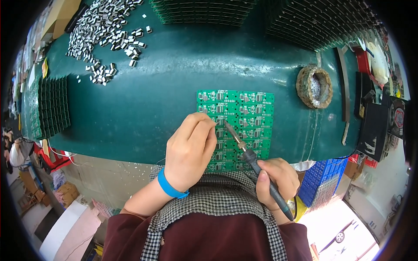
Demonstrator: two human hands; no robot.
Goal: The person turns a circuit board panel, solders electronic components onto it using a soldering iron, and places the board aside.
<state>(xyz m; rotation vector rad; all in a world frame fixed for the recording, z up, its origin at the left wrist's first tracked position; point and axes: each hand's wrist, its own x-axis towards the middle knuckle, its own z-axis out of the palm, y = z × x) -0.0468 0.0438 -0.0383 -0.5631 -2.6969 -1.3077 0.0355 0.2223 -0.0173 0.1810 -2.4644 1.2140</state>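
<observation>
A green panel of circuit boards (257,110) lies flat on the table before me, with rows of small mounted parts. My right hand (280,179) grips a soldering iron (257,162) by its dark handle. The iron's tip touches or hovers just over the panel, left of its middle; which of the two I cannot tell. My left hand (190,141), a blue band at its wrist, is pinched over the panel's left edge. A thin solder wire (217,123) pokes from its fingertips toward the iron's tip. Most of that wire is hidden by the hand.
Small white-and-black components (109,30) lie heaped at the far left. Stacked green boards (54,106) stand at the left edge, and more board stacks (322,21) at the back. A round crusted dish (300,89) sits to the right. A blue crate (320,178) stands beyond the table's front edge.
</observation>
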